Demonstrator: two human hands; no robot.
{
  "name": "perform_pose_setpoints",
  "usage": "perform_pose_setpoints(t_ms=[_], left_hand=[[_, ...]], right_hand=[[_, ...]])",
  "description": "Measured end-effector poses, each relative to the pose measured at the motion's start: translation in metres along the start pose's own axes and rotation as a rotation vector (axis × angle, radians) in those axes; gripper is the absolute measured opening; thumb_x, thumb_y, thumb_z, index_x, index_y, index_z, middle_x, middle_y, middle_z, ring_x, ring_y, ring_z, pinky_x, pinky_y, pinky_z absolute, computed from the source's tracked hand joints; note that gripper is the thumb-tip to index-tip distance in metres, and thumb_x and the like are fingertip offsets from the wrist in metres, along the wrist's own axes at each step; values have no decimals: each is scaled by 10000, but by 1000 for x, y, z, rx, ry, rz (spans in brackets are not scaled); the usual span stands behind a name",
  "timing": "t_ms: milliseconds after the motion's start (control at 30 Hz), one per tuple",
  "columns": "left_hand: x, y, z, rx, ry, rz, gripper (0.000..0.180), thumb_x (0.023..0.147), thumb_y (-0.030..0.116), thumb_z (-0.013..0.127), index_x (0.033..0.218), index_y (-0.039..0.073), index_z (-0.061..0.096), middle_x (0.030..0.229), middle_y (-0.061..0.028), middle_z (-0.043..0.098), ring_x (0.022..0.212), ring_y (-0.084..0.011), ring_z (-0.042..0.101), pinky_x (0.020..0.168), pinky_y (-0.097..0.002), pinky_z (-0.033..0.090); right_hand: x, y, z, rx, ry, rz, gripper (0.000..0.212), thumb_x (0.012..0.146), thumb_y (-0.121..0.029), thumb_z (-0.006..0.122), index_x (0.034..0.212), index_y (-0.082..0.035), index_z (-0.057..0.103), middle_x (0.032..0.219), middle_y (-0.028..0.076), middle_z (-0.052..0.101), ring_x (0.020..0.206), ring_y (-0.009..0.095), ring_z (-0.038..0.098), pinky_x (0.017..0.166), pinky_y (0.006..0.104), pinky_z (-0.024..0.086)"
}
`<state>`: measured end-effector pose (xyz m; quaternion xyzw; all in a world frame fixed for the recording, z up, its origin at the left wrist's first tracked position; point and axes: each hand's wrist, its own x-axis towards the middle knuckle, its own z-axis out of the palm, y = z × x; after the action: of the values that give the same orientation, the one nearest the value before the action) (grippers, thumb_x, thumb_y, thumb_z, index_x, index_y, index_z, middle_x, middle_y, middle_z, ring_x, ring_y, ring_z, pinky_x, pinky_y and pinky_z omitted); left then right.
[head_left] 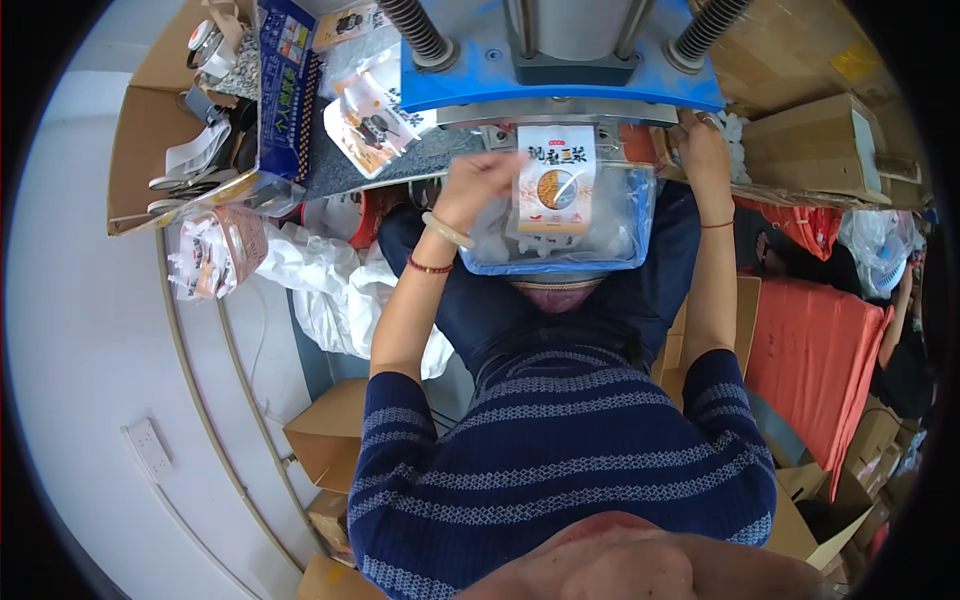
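A white and orange printed pouch (pixel 556 185) with a round window hangs below the front edge of the blue press (pixel 560 85). My left hand (pixel 485 185) is closed at the pouch's upper left edge; whether its fingertips grip that edge is unclear. Beside the press's right end, my right hand (pixel 703 150) has its fingers curled near small white plastic pieces (pixel 735 145). What it holds, if anything, is hidden. Under the pouch, between my knees, a blue-rimmed bin (pixel 560 267) contains clear plastic packaging.
More printed pouches (pixel 375 120) lie on the grey table left of the press. Cardboard boxes (pixel 815 150) stand at the right, and an open carton (pixel 150 125) with tape rolls at the left. White sheeting (pixel 330 290) hangs by my left knee; a red board (pixel 815 365) leans at the right.
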<state>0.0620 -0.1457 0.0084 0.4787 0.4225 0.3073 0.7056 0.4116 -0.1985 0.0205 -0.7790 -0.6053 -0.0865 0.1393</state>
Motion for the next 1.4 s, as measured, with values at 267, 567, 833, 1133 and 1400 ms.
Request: perform_pose_setpoints(t_ms=[267, 567, 833, 1133, 1400], left_hand=[[-13, -32, -67, 1368, 324, 732, 654, 876, 256, 705, 1406, -10, 430, 1429, -218, 479, 1360, -364, 422, 1126, -485, 318], [-55, -1, -43, 460, 427, 371, 207, 854, 19, 724, 1056, -27, 732, 863, -51, 727, 740, -55, 607, 667, -212, 479], [-84, 45, 22, 216, 206, 351, 217, 893, 59, 718, 1095, -20, 725, 974, -57, 735, 839, -56, 611, 750, -207, 499], [-78, 39, 22, 261, 106, 255, 220, 914, 109, 704, 1097, -11, 726, 921, -36, 733, 801, -49, 607, 726, -213, 504], [-43, 15, 29, -276, -220, -168, 251, 929, 104, 687, 1121, -57, 687, 999, -74, 719, 859, -100, 660, 765, -251, 549]], right_hand=[[-9, -9, -29, 531, 54, 228, 246, 937, -210, 643, 1084, -14, 636, 959, 171, 685, 883, 273, 689, 788, 358, 530], [-84, -121, -76, 1132, -215, 43, 162, 867, -19, 694, 1029, -16, 703, 991, 61, 708, 895, 130, 638, 831, 253, 492], [-41, -156, -111, 1168, 124, -317, 193, 824, -42, 750, 1013, -20, 722, 983, 81, 724, 892, 174, 645, 810, 283, 496], [-32, -147, -94, 1119, -64, -312, 175, 851, -90, 728, 1010, -18, 713, 962, 91, 711, 897, 208, 638, 808, 314, 498], [-28, -111, -60, 755, -223, -252, 308, 918, -254, 658, 1120, -22, 669, 1071, 183, 682, 943, 341, 655, 810, 387, 514]])
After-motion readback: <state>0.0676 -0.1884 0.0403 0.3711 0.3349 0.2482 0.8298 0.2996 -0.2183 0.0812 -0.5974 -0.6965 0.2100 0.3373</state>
